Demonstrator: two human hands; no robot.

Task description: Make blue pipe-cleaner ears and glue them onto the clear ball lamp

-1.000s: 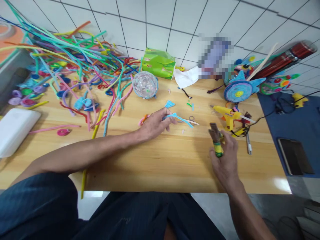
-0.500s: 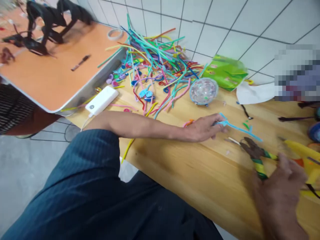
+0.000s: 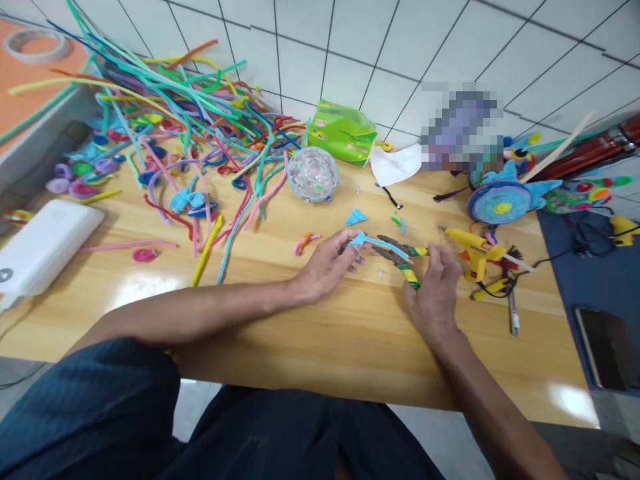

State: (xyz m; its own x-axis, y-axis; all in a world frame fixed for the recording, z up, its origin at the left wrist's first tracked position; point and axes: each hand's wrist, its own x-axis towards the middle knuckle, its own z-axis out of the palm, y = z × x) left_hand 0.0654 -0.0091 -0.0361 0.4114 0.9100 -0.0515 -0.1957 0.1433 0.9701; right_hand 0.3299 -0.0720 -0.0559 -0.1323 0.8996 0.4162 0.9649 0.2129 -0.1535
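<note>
My left hand (image 3: 327,263) pinches a light blue pipe cleaner (image 3: 383,245), folded into a small shape at the fingertips with a straight end running to the right. My right hand (image 3: 437,290) grips pliers (image 3: 407,272) by their green and yellow handles. The dark jaws are spread around the straight end of the pipe cleaner; whether they touch it I cannot tell. A blue folded triangle (image 3: 356,217) lies just beyond my left hand. Near it are small green and blue scraps (image 3: 400,223), and an orange and pink twisted piece (image 3: 304,244) rests to the left.
A pile of coloured pipe cleaners (image 3: 200,113) spreads at the back left, near a white power bank (image 3: 53,247). Behind my hands stand a round clear container (image 3: 313,175) and a green packet (image 3: 343,133). A yellow glue gun (image 3: 475,252) and a blue fish-shaped craft (image 3: 501,202) are at right.
The view has swung to the right. My right hand has brought the pliers up to the blue pipe cleaner, which my left hand still holds.
</note>
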